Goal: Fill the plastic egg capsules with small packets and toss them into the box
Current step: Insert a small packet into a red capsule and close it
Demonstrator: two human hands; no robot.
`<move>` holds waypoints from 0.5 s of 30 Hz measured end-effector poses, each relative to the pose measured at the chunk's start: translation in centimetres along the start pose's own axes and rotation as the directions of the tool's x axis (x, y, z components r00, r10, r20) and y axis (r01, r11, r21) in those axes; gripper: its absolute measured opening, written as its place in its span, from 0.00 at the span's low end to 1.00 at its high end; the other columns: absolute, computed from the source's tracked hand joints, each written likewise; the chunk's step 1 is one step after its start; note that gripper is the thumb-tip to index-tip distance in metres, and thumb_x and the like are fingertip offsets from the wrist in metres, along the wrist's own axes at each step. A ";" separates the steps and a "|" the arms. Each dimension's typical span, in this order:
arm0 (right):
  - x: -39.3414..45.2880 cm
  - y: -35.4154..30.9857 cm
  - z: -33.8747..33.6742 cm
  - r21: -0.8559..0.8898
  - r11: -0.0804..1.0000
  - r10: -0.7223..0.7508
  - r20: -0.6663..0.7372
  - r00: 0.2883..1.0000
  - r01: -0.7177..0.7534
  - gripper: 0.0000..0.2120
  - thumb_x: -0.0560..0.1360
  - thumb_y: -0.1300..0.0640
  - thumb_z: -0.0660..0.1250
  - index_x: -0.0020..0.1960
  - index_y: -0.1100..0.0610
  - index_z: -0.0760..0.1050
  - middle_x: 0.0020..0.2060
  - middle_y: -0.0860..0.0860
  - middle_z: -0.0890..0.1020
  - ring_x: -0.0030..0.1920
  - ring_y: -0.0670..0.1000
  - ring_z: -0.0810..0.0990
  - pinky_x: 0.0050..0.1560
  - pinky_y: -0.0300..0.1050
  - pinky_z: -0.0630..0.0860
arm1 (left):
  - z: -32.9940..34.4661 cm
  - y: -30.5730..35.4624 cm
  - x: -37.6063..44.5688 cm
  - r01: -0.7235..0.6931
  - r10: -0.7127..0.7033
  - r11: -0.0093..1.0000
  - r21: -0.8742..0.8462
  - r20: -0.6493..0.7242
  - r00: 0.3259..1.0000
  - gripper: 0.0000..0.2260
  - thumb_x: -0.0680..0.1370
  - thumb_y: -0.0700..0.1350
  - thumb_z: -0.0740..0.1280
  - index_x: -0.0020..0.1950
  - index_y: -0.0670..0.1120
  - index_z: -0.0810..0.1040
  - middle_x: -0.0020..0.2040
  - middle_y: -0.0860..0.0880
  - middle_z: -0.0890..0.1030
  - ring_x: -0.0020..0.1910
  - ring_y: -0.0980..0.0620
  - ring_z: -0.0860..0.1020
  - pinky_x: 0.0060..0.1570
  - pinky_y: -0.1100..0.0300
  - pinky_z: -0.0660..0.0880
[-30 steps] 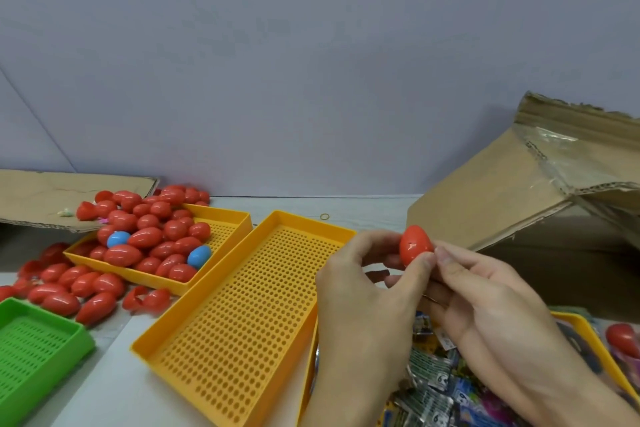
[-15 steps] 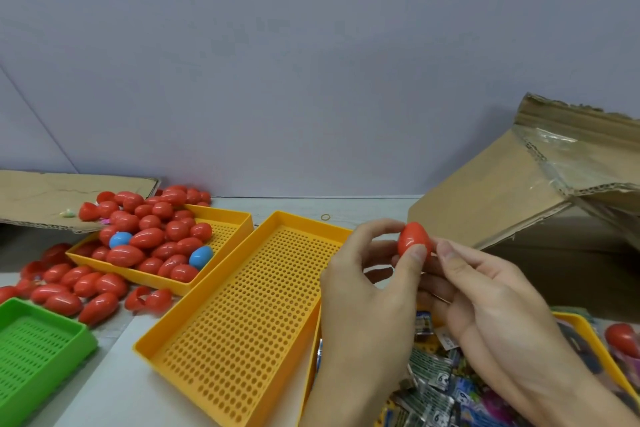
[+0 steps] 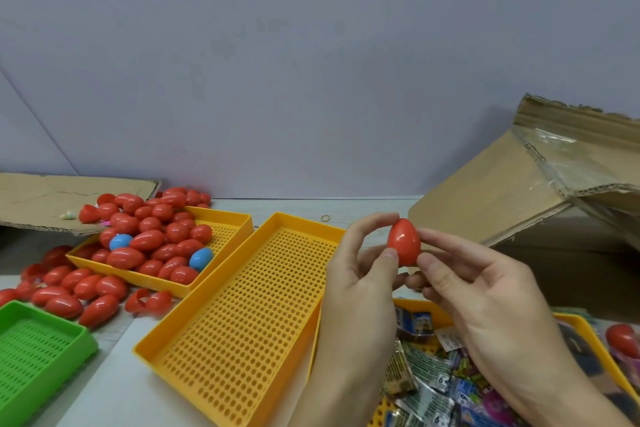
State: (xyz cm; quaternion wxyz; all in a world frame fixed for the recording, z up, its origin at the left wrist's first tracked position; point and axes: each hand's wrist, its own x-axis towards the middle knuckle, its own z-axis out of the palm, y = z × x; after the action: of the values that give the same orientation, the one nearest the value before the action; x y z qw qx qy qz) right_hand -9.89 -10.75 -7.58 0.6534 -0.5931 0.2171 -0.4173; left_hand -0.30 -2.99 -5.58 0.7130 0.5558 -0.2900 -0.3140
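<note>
A closed red egg capsule (image 3: 404, 241) stands upright between both hands, above the table. My left hand (image 3: 360, 274) pinches its left side with thumb and fingertips. My right hand (image 3: 485, 291) pinches its right side with thumb and forefinger. Below the hands a yellow tray (image 3: 588, 326) holds several small packets (image 3: 429, 388). The open cardboard box (image 3: 540, 198) stands at the right, its flap raised. A yellow tray (image 3: 239, 218) at the left is heaped with red egg capsules (image 3: 149, 239) and two blue ones.
An empty perforated yellow tray (image 3: 242, 315) lies in the middle. A green tray (image 3: 38, 354) sits at the lower left. Loose red eggs (image 3: 69, 291) and split halves (image 3: 149, 302) lie on the table. Flat cardboard (image 3: 45, 198) lies far left. A red egg (image 3: 623, 340) rests at the right edge.
The capsule now shows fully closed and upright. Both hands have shifted their pinch slightly and hold it a little lower between the fingertips.
</note>
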 end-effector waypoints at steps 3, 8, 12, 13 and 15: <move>0.0 0.0 0.0 -0.049 0.998 -0.050 -0.003 0.999 0.050 0.16 0.67 0.53 0.73 0.55 0.45 0.83 0.47 0.52 0.87 0.46 0.51 0.86 0.45 0.39 0.81 | 0.1 0.1 0.0 -0.014 0.015 0.999 -0.035 0.028 0.999 0.07 0.77 0.44 0.69 0.52 0.56 0.81 0.43 0.46 0.85 0.46 0.44 0.84 0.58 0.40 0.77; -0.1 0.0 0.1 -0.054 0.996 -0.078 -0.013 0.997 0.077 0.14 0.69 0.58 0.72 0.52 0.46 0.85 0.44 0.52 0.87 0.43 0.51 0.86 0.43 0.37 0.81 | 0.3 0.0 -0.1 -0.009 0.009 0.997 -0.070 -0.006 1.000 0.05 0.80 0.45 0.67 0.51 0.55 0.80 0.42 0.48 0.86 0.46 0.44 0.85 0.53 0.47 0.81; 0.1 0.1 0.2 -0.055 0.996 -0.076 -0.046 0.996 0.073 0.14 0.68 0.57 0.72 0.52 0.46 0.85 0.42 0.53 0.87 0.38 0.49 0.85 0.43 0.38 0.81 | 0.3 0.4 0.1 0.081 -0.096 0.964 -0.252 -0.046 0.994 0.09 0.83 0.41 0.61 0.53 0.46 0.81 0.43 0.42 0.86 0.41 0.46 0.84 0.44 0.54 0.82; 0.1 0.2 0.2 -0.044 0.997 -0.072 -0.052 0.996 0.070 0.13 0.67 0.56 0.72 0.51 0.47 0.85 0.42 0.54 0.87 0.36 0.49 0.84 0.43 0.39 0.81 | 0.3 0.6 0.1 0.101 -0.118 0.951 -0.294 -0.041 0.992 0.09 0.83 0.41 0.59 0.55 0.43 0.79 0.44 0.40 0.85 0.42 0.45 0.84 0.45 0.53 0.82; 0.1 0.2 0.2 -0.014 0.998 -0.063 -0.058 0.996 0.062 0.13 0.67 0.51 0.75 0.52 0.47 0.85 0.40 0.55 0.86 0.37 0.51 0.84 0.44 0.41 0.82 | 0.2 0.8 0.1 0.129 -0.149 0.921 -0.368 -0.028 0.988 0.10 0.83 0.41 0.58 0.56 0.39 0.78 0.45 0.36 0.84 0.42 0.43 0.84 0.46 0.50 0.80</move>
State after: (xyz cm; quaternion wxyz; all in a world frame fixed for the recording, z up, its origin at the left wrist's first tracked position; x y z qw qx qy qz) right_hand -9.56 -10.74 -7.74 0.6298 -0.5912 0.2198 -0.4533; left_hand -0.33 -3.05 -4.70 0.7875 0.4413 -0.1665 -0.3967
